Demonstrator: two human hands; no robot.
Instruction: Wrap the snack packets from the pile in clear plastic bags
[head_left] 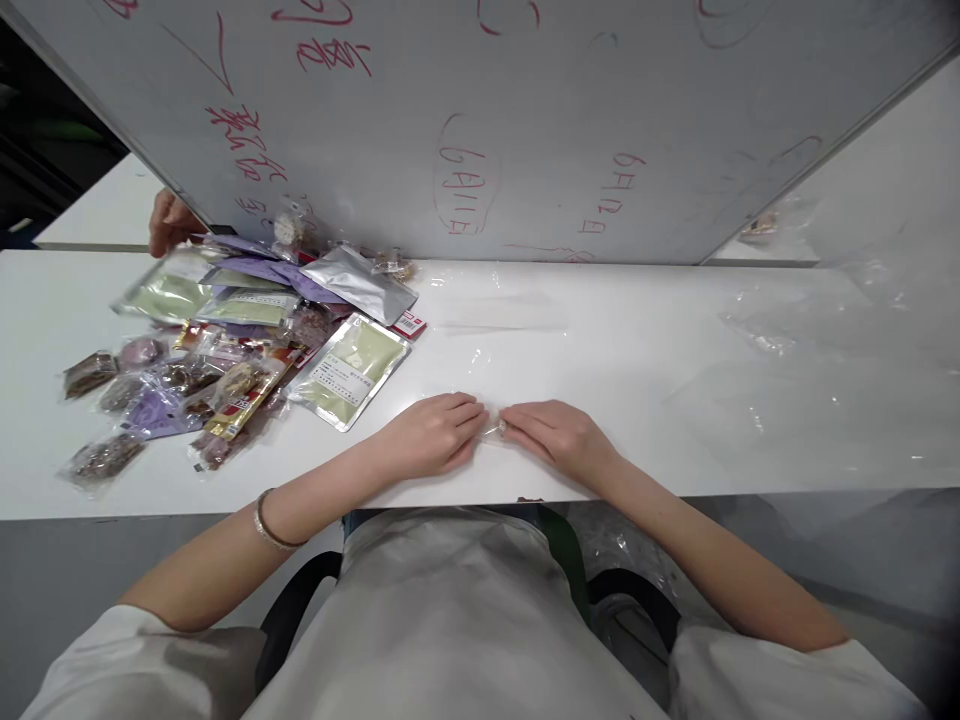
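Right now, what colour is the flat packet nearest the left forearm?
The packet is pale green, silver-edged; head view.

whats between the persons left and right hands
In the head view, a small piece of clear plastic lies between the left hand and the right hand; any contents are unclear.

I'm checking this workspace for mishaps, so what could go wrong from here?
The small piece of clear plastic at the fingertips of the left hand and right hand is thin-looking, so it might tear or slip.

The green-and-silver packet lies close to the left hand; a sideways sweep might knock it.

The silver pouch rests on other packets, so a bump could make it slide.
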